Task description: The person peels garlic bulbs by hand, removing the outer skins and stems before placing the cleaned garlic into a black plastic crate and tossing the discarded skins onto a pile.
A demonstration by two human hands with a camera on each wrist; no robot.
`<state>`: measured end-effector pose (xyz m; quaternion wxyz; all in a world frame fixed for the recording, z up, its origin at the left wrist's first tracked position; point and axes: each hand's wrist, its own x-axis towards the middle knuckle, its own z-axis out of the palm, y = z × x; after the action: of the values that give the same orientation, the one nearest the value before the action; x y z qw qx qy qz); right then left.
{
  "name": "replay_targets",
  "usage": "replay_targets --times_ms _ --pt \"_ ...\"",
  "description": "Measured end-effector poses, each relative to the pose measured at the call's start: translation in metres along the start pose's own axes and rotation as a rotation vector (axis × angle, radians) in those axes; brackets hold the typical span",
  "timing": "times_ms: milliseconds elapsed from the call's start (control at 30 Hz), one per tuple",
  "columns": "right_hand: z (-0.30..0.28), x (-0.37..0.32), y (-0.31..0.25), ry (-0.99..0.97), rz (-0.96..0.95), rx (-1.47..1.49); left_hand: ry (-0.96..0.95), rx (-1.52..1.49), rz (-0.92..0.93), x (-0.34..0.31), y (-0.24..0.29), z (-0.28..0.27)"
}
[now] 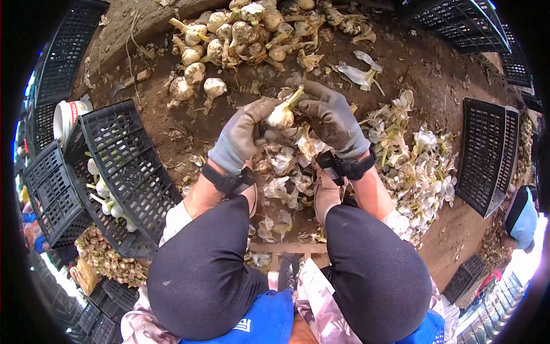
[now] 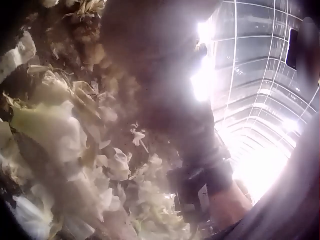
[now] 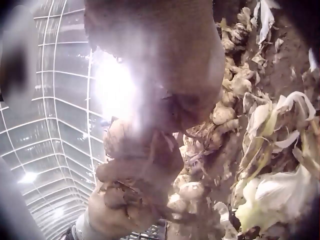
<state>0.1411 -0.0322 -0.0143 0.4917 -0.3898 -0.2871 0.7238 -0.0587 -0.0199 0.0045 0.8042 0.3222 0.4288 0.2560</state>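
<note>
Both hands wear grey, dirt-stained gloves and meet over the ground in front of the knees. In the head view the left hand (image 1: 245,127) grips a garlic bulb (image 1: 281,117) by its side, its stem slanting up to the right. The right hand (image 1: 331,117) has curled fingers, with thumb and fingertips right at the stem. Loose garlic skins (image 1: 282,157) lie below the hands, between the shoes. Glare and blur hide much of the fingers in both wrist views; the left hand (image 3: 125,207) shows low in the right wrist view.
Untrimmed garlic bulbs (image 1: 243,34) are heaped ahead. Peeled skins (image 1: 421,166) pile up on the right. A black crate (image 1: 129,172) and a crate holding white bulbs (image 1: 103,189) stand at left beside a white bucket (image 1: 69,117). Another black crate (image 1: 487,155) stands at right.
</note>
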Motion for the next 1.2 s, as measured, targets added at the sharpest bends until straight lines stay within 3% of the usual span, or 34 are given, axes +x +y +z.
replay_targets --times_ms 100,167,200,267,333,400,433,467,567,700,767,800,867,900,967,1000,1067,1100,1133,1200 --pt "0.004 -0.003 -0.005 0.001 0.107 0.084 -0.001 -0.155 -0.042 0.004 -0.004 -0.003" --pt "-0.003 -0.003 0.0 0.048 -0.032 -0.072 -0.198 -0.513 -0.073 0.008 -0.012 -0.016" --pt "-0.003 -0.005 -0.002 0.046 -0.034 -0.072 -0.199 -0.512 -0.071 0.008 -0.011 -0.017" --pt "-0.002 -0.016 -0.009 0.251 0.032 -0.077 -0.215 -0.517 -0.073 0.009 -0.01 -0.017" --pt "0.001 -0.021 -0.019 0.286 0.073 -0.239 -0.169 -0.429 -0.007 0.007 -0.011 -0.014" --pt "-0.003 -0.022 -0.015 0.251 0.108 -1.004 -0.119 -0.339 0.058 0.006 -0.01 -0.009" --pt "-0.006 -0.023 -0.008 0.287 -0.079 -1.225 -0.043 -0.337 0.028 0.006 -0.009 -0.006" --pt "-0.009 -0.025 -0.006 0.286 -0.081 -1.227 0.034 -0.333 -0.002 0.007 -0.007 -0.003" --pt "0.001 -0.026 -0.004 0.35 -0.271 -0.475 0.076 -0.355 -0.034 0.003 0.004 0.011" --pt "0.007 -0.033 -0.018 0.278 -0.114 -0.546 0.004 -0.377 -0.033 0.005 -0.001 0.005" --pt "0.023 -0.034 -0.019 0.236 -0.117 -0.785 -0.088 -0.22 -0.023 0.007 0.001 0.005" --pt "0.026 -0.032 -0.015 0.203 -0.298 -0.971 -0.091 -0.219 -0.027 0.009 0.002 0.006" --pt "0.032 -0.027 -0.009 0.237 -0.393 -1.366 -0.102 0.089 0.088 0.011 0.003 0.008" --pt "0.031 -0.027 -0.008 0.239 -0.389 -1.367 -0.108 0.179 0.039 0.009 0.01 0.005" --pt "0.026 -0.023 -0.002 0.301 -0.325 -1.048 -0.128 0.07 0.037 0.006 0.013 0.01" --pt "0.015 -0.019 0.01 0.302 -0.325 -1.046 -0.148 -0.038 0.032 0.004 0.014 0.011" --pt "-0.018 -0.01 0.037 0.482 -0.224 -1.15 -0.189 -0.068 0.068 0.004 0.016 0.011" --pt "-0.024 -0.01 0.035 0.469 -0.088 -1.225 -0.201 -0.147 0.041 0.007 0.016 0.009" --pt "-0.029 -0.013 0.034 0.469 -0.09 -1.224 -0.213 -0.227 0.011 0.009 0.017 0.007" --pt "-0.034 -0.021 0.034 0.385 -0.285 -0.942 -0.191 -0.228 0.031 0.009 0.014 0.004"
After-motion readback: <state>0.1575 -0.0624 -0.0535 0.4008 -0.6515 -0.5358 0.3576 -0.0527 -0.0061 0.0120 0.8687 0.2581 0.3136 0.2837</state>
